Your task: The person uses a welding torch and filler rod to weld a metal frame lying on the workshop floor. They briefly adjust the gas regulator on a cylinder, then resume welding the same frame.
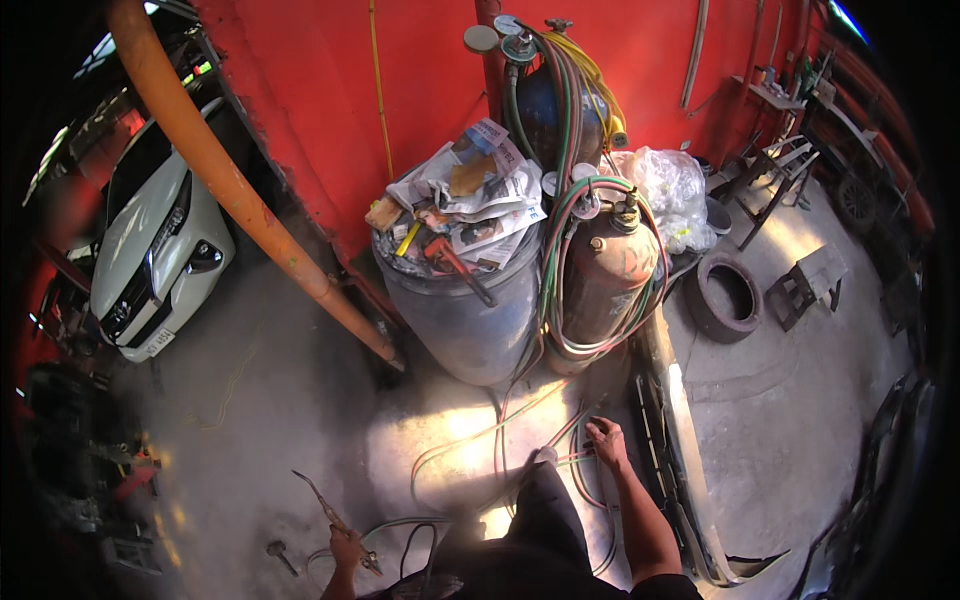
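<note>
My left hand (346,548) is closed round the handle of a gas torch (334,517), its thin bent tip pointing up and to the left. Hoses trail away from near the torch's lower end. My right hand (606,440) is out over the floor, fingers loosely bent and apart, with nothing seen in it. Just left of that hand, red and green hoses (570,458) run across the concrete. Ahead stand a rusty brown gas cylinder (606,275) with hoses looped over it and, behind it, a dark blue cylinder (540,115) with gauges.
A grey drum (460,335) topped with newspapers (490,205) stands left of the cylinders. An orange pole (230,190) slants down beside it, with a white car (165,245) beyond. Right are a tyre (722,298), a long bumper-like part (672,450) and a metal stand (806,285). A hammer-like tool (282,556) lies lower left.
</note>
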A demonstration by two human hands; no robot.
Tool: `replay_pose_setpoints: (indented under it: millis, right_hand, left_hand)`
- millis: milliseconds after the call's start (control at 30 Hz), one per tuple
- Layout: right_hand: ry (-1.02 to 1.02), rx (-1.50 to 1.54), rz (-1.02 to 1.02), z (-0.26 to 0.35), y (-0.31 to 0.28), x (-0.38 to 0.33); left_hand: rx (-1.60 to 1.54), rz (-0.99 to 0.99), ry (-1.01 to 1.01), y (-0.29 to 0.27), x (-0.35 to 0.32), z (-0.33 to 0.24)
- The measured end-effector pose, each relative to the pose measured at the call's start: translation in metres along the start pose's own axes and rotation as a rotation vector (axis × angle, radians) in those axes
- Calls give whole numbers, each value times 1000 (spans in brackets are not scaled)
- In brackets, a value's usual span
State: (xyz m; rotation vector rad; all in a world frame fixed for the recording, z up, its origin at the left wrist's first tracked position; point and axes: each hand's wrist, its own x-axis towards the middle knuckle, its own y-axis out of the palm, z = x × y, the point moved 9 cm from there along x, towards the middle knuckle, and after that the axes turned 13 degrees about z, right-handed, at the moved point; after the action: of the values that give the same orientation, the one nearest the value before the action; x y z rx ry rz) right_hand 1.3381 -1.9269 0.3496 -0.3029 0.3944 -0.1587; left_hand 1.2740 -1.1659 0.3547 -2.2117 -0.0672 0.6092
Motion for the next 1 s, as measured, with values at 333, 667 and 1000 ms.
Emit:
replay_pose_setpoints:
  millis: [333, 667, 1000]
  right_hand:
    - [90, -49, 449, 133, 28, 88]
    - [0, 156, 273, 214, -26, 156]
    - [-631, -368, -387, 445, -183, 189]
  left_hand:
    - [45, 133, -91, 43, -61, -102]
    - [-89, 222, 146, 82, 11, -193]
    - [-316, 236, 150, 92, 117, -211]
